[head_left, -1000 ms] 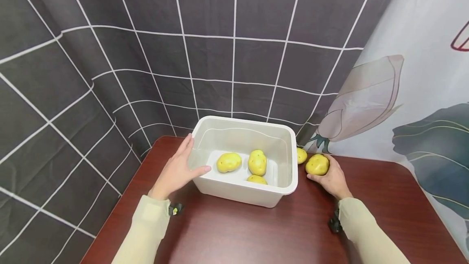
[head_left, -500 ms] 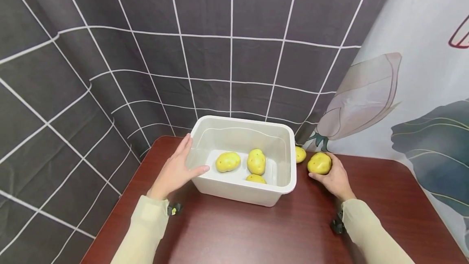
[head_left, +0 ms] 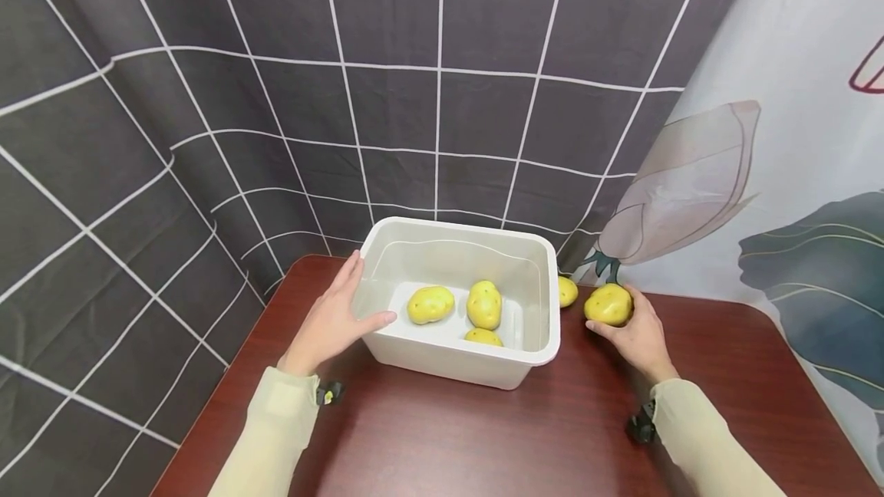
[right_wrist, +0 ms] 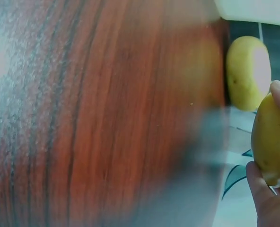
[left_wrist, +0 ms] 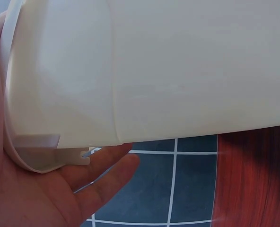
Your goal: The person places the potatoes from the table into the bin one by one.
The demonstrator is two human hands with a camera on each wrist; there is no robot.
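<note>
We've a potato (head_left: 608, 304) gripped in our R hand (head_left: 641, 337), nr the worktop's (head_left: 442, 436) back edge, R of bin (head_left: 442, 363) w/ 3 spuds (head_left: 484, 305); L hand (head_left: 328, 328)'s on its L rim, fingers straight-ish.

The bin (head_left: 449, 366) at the left fingers (head_left: 349, 272) looks like smooth plastic, more satin than glossy. The potato (head_left: 608, 305) in the right fingers (head_left: 642, 304) has a smooth, slightly shiny skin with small pits (can't tell what it's made of, tbh). The tabletop (head_left: 435, 436) below the fingers is wood or a wood-look finish, streaky grain, pretty glossy where the light hits. Grid curtain (head_left: 394, 106) out past the fingers: creased cloth, fairly matt. Sleeves (head_left: 269, 424) behind the fingers are matt cloth too.
</note>
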